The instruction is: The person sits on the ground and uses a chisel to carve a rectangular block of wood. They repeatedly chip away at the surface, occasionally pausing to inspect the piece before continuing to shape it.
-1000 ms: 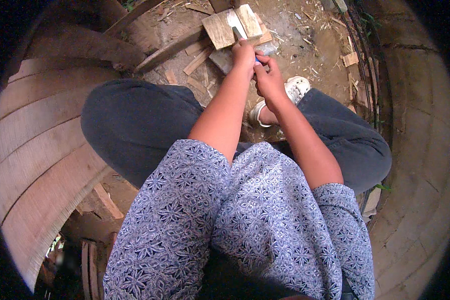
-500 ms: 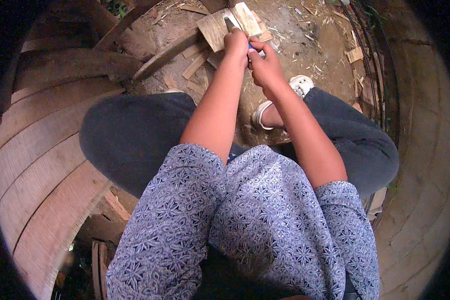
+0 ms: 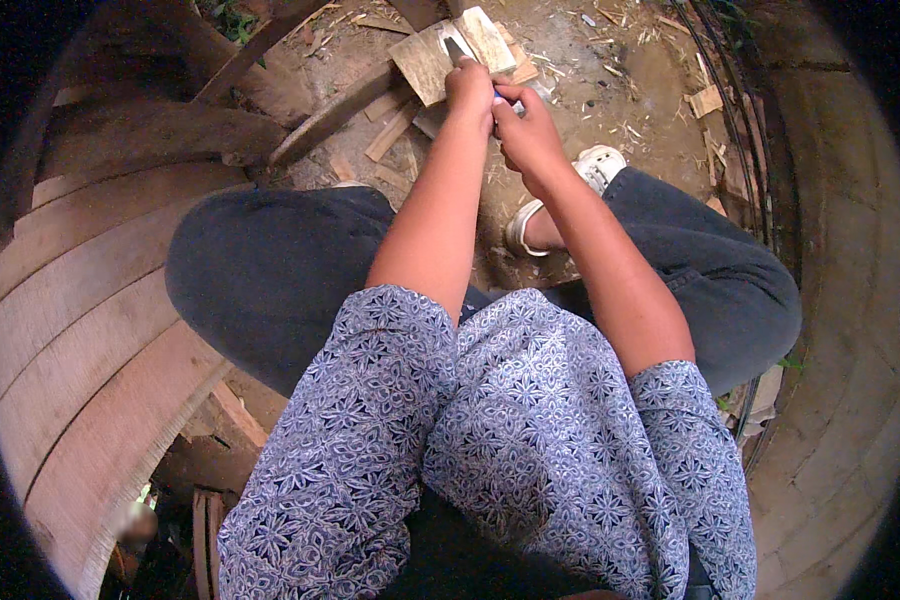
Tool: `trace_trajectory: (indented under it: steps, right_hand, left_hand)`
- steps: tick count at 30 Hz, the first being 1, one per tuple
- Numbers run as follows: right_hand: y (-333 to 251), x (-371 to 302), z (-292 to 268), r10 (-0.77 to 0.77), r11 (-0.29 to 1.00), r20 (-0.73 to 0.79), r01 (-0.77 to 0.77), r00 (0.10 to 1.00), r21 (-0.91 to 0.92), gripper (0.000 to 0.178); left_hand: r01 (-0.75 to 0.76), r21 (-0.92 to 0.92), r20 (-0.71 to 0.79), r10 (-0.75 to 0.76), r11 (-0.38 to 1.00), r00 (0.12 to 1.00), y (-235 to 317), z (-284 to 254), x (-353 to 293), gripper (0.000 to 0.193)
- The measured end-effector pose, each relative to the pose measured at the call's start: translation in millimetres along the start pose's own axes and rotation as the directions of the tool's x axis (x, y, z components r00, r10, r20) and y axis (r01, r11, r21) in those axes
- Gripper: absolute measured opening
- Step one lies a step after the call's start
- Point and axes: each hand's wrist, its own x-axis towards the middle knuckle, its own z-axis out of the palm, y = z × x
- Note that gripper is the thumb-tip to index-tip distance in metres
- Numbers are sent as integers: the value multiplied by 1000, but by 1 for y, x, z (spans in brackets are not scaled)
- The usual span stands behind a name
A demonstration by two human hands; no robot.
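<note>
A tool with a dark, flat metal blade and a bit of blue handle slants up and away from me, chisel-like, though its kind cannot be made out for certain. My left hand is closed around its forward part, with the blade sticking out past the fingers. Just behind, my right hand grips the blue handle, mostly hidden in the fingers. The blade's end lies over a pale patch on a light wooden block. Against its right side is a second pale wood piece.
Wood shavings and offcuts litter the dirt floor. A curved board stands left of the block. Black cables run along the right. Planks line the left side. My white shoe is close to my right forearm.
Both hands and the wood appear slightly shifted, mostly with the view. The blade shows a little more beyond my left hand, and less of the blue handle shows. Both grips stay closed.
</note>
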Motion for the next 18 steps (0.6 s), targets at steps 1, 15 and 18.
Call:
trace_trajectory:
  steps: [1, 15, 18]
  right_hand:
    - [-5, 1, 2, 18, 1000, -11, -19, 1000, -6, 28]
    - [11, 7, -2, -54, 998, 1, 54, 999, -23, 27]
    - [14, 8, 1, -83, 996, 6, 84, 996, -33, 27]
  left_hand:
    - [12, -22, 7, -12, 1000, 1000, 6, 1, 0, 38]
    - [-5, -18, 12, 5, 1000, 1000, -7, 3, 2, 42]
    - [-27, 38, 6, 26, 999, 1000, -7, 1, 1, 50]
